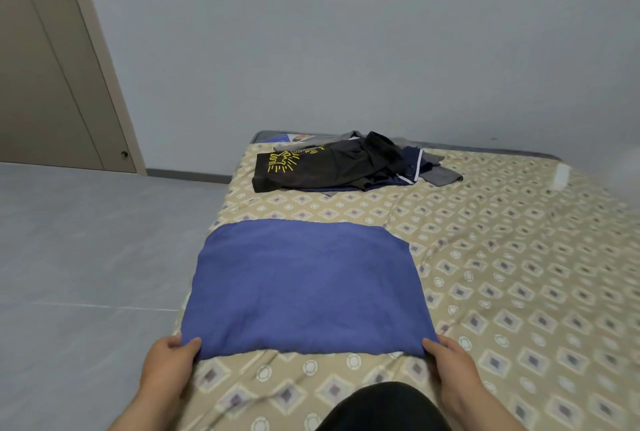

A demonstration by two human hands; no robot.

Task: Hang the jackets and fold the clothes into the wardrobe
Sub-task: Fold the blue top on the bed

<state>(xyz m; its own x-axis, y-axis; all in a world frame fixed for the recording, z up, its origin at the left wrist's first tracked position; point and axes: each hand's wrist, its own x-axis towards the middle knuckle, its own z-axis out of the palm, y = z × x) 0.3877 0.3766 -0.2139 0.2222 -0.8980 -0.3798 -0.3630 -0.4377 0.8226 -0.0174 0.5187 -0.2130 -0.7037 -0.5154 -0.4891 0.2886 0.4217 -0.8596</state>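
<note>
A blue garment point(306, 287) lies folded into a flat rectangle on the patterned bed point(519, 274), close to the bed's left side. My left hand point(169, 366) pinches its near left corner. My right hand point(450, 366) pinches its near right corner. Farther up the bed lies a loose pile of clothes point(346, 167): a black shirt with a yellow print on top, with navy and grey pieces under and beside it.
Grey tiled floor point(86, 257) runs along the bed's left side. A beige door point(52, 77) stands at the far left. A plain grey wall backs the head of the bed. A dark-clothed knee point(384, 408) shows at the bottom edge.
</note>
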